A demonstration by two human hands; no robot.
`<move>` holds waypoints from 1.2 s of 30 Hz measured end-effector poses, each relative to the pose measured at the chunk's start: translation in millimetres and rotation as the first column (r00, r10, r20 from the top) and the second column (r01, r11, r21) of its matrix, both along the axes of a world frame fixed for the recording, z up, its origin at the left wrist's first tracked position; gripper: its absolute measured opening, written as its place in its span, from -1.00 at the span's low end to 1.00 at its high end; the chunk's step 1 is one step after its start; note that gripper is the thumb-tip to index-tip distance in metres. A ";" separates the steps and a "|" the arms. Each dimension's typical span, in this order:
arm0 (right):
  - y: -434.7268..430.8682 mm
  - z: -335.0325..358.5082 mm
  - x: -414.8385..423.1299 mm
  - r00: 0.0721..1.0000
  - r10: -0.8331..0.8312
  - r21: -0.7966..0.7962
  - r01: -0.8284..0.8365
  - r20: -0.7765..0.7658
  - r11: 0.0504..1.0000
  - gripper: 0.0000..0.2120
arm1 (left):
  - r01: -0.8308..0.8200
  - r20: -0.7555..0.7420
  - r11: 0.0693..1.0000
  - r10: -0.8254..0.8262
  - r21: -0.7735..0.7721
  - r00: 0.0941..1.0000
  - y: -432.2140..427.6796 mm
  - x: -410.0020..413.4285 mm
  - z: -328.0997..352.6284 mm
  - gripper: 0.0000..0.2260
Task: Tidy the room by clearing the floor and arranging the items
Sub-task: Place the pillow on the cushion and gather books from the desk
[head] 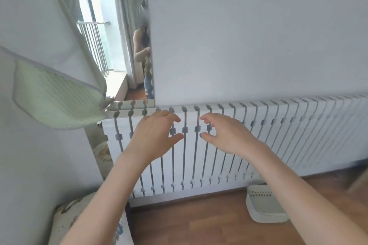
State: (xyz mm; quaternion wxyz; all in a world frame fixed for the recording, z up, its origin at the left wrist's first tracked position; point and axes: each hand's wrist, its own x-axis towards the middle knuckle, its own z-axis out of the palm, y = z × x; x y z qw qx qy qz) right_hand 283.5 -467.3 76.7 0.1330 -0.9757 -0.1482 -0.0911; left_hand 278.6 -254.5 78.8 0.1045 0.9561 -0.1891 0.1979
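Observation:
My left hand (154, 135) and my right hand (225, 135) are stretched out side by side in front of a white slatted radiator cover (278, 135) along the wall. Both hands have fingers apart and curled, and neither holds anything. A gap of bare slats shows between them. At the upper left a white and pale green checked cloth (55, 97) hangs on a white curved frame (65, 16). On the wooden floor (199, 223) lies a white plastic tray (264, 205) close to the cover's base.
A tall mirror (127, 45) leans on the wall behind the cover and reflects a window, a railing and a person. A patterned cushion (65, 223) sits at the bottom left. A white wall fills the upper right.

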 end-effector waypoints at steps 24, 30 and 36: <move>-427.3 -11.4 -222.1 0.780 -0.625 0.084 0.624 -0.009 0.777 -0.52 | 0.659 -0.048 0.751 -0.657 0.048 0.752 -473.6 -86.5 -2.3 -0.60; -487.5 -18.5 -288.6 0.589 -0.808 0.113 0.804 -0.007 0.584 -0.55 | 0.824 -0.082 0.562 -0.820 0.075 0.567 -574.3 -111.9 -3.2 -0.60; -538.5 -24.2 -345.7 0.359 -0.933 0.078 0.931 -0.027 0.356 -0.55 | 0.937 -0.051 0.344 -0.936 0.070 0.347 -670.6 -139.4 -5.8 -0.62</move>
